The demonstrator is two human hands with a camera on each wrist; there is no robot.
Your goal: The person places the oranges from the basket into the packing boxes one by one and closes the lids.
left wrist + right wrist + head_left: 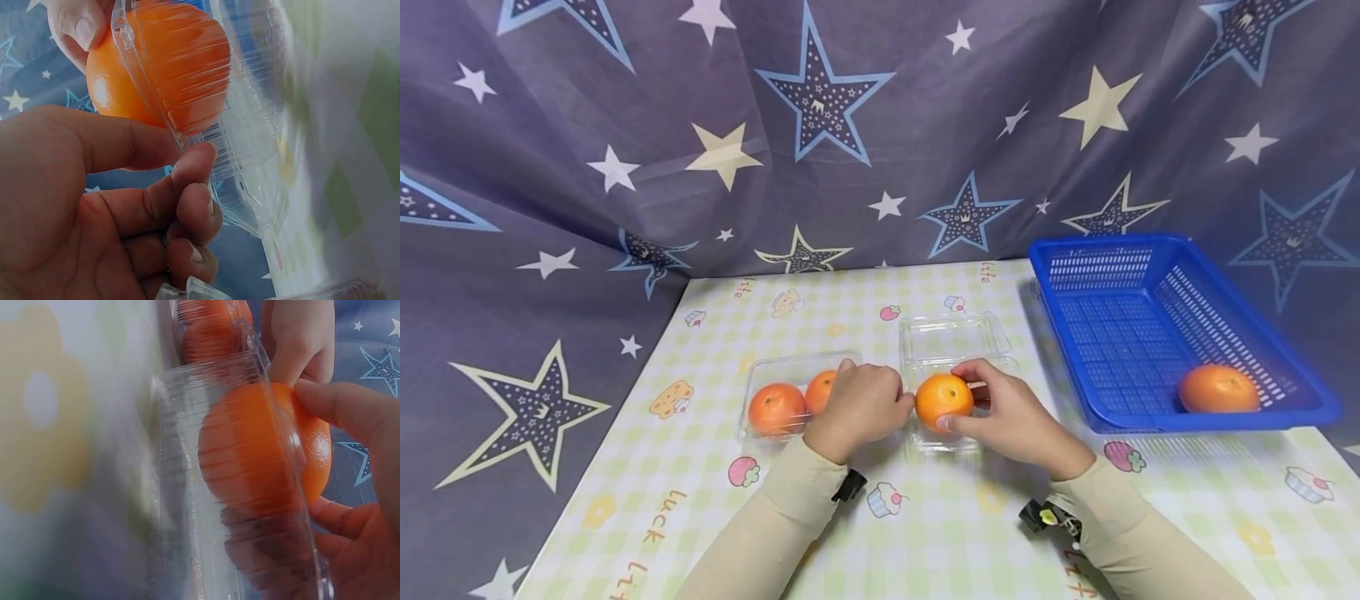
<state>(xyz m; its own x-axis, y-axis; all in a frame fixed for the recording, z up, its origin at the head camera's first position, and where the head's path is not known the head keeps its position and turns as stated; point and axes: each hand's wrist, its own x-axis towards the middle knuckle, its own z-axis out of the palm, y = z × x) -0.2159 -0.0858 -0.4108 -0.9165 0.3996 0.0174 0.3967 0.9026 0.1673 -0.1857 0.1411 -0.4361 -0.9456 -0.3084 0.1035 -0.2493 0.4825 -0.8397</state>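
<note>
Four oranges show on the checked tablecloth (925, 533), which bears the words "luck" and "little" in orange script. Largest is the blue basket (1292, 367), well right of the open clear box (951, 342); one orange (1218, 389) lies in its near corner. Left of the open box, a shut clear box (752, 379) holds two oranges (777, 407). The right hand (1015, 417) grips an orange (943, 398) with thumb and fingers curled round it, low in the open box's tray. The left hand (857, 404) has curled fingers at the tray's edge, seemingly steadying it. Seating the fruit squarely before letting go looks wise; the thin plastic probably slides easily.
</note>
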